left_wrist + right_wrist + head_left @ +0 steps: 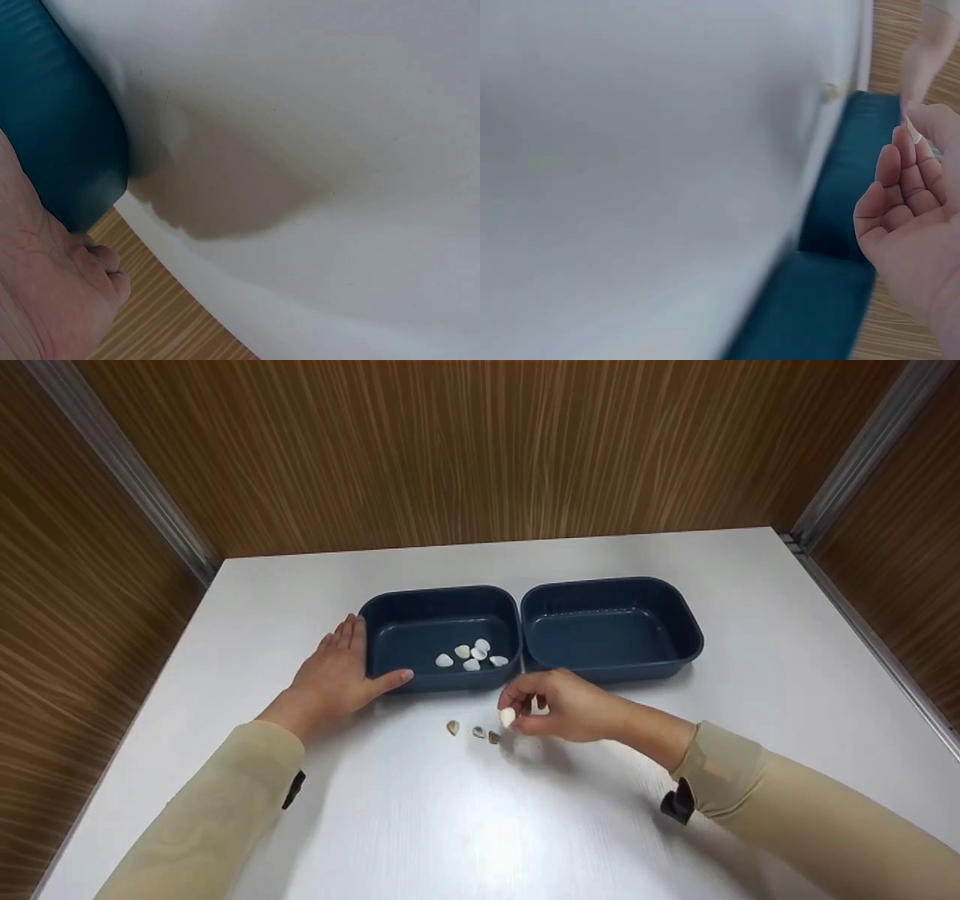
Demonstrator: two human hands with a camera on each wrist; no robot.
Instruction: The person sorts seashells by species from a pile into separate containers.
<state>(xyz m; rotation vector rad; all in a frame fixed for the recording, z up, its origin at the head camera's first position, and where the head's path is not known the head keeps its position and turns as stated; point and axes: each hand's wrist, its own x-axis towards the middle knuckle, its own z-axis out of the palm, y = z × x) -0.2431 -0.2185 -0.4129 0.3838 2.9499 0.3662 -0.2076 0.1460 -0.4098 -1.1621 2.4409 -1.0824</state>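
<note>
Between thumb and fingertips my right hand point(566, 705) pinches a small white seashell point(508, 718), just in front of where the two bins meet. The same seashell point(913, 133) shows as a pale sliver in the right wrist view. My left hand point(334, 671) rests against the left end of the left dark blue bin point(442, 682), fingers straight along its side and thumb over the front rim. Several white seashells point(478, 653) lie in that bin, toward its right front. Three darker seashells point(453, 727) lie on the table in front of it, left of my right hand.
A second dark blue bin point(615, 671) stands right beside the first, with no shells visible inside. Both are on a white table point(420, 817). Wood-grain panels point(480, 450) rise behind the table and at both sides.
</note>
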